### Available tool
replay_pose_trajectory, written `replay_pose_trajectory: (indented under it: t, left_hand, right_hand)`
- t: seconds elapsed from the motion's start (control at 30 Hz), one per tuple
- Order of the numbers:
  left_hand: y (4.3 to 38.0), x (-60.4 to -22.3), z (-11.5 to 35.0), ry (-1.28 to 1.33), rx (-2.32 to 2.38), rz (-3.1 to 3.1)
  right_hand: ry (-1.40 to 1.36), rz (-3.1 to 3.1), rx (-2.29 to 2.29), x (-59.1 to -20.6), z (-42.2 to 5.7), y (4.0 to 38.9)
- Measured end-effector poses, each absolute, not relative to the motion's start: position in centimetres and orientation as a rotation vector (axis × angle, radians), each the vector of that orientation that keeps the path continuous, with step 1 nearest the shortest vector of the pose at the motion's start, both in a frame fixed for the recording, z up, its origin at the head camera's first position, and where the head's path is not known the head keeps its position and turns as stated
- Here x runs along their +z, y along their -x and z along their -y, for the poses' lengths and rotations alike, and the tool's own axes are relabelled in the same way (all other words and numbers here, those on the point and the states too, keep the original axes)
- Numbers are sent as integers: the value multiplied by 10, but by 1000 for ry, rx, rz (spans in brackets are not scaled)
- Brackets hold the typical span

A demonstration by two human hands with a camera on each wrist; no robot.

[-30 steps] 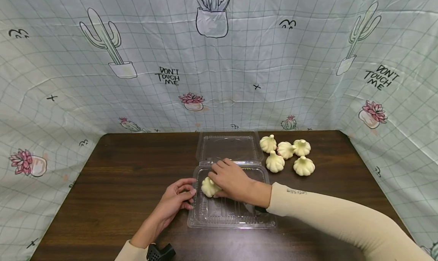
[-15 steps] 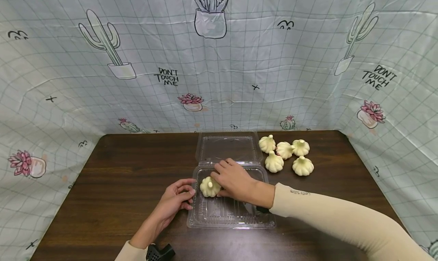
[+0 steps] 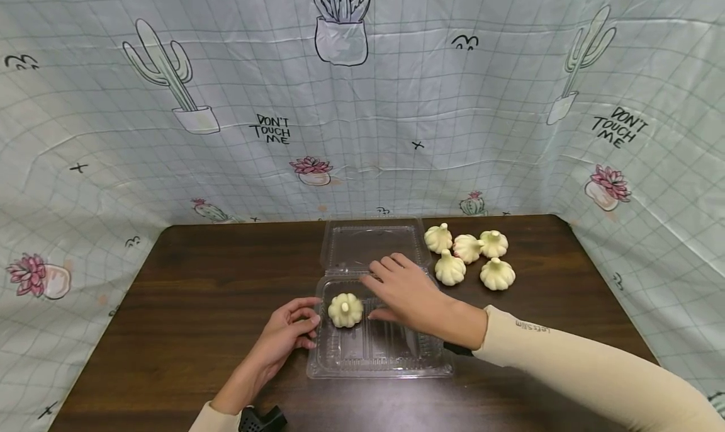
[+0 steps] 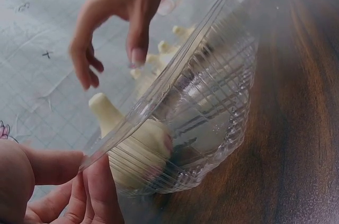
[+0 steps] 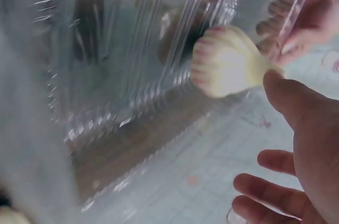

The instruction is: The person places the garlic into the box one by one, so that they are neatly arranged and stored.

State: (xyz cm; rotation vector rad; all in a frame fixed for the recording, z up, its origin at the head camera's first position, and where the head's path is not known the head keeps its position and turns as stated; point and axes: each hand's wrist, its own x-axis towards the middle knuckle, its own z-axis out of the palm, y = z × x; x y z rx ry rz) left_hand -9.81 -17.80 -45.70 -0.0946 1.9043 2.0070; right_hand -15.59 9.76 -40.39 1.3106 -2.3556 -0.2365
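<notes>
A clear plastic clamshell container [image 3: 385,368] lies on the table with its lid [image 3: 370,246] folded back, away from me. One pale garlic bulb [image 3: 345,311] sits upright in the left part of its base, stem up. My left hand [image 3: 287,332] pinches the container's left rim between thumb and fingers, plain in the left wrist view. Over the base, just right of the bulb, my right hand [image 3: 410,295] hovers with fingers spread and nothing in it. In the right wrist view its thumb [image 5: 286,97] overlaps the bulb's stem.
Several more garlic bulbs [image 3: 467,248] lie grouped on the dark wooden table [image 3: 226,281], right of the lid. A printed cloth [image 3: 374,117] hangs behind the table and along both sides. A black device [image 3: 263,419] is strapped at the left wrist.
My right hand has let go of the garlic bulb and drawn back to the right and up. The bulb stays in the container, now fully uncovered. My left hand keeps its place at the rim.
</notes>
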Motion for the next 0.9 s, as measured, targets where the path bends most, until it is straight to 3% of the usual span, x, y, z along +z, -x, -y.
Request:
replay_pose_trajectory:
  t: [0.9]
  left_hand:
    - [99,-457,178,89,2005,-1891]
  right_hand:
    - [-818,2474,57,-416,-237,156]
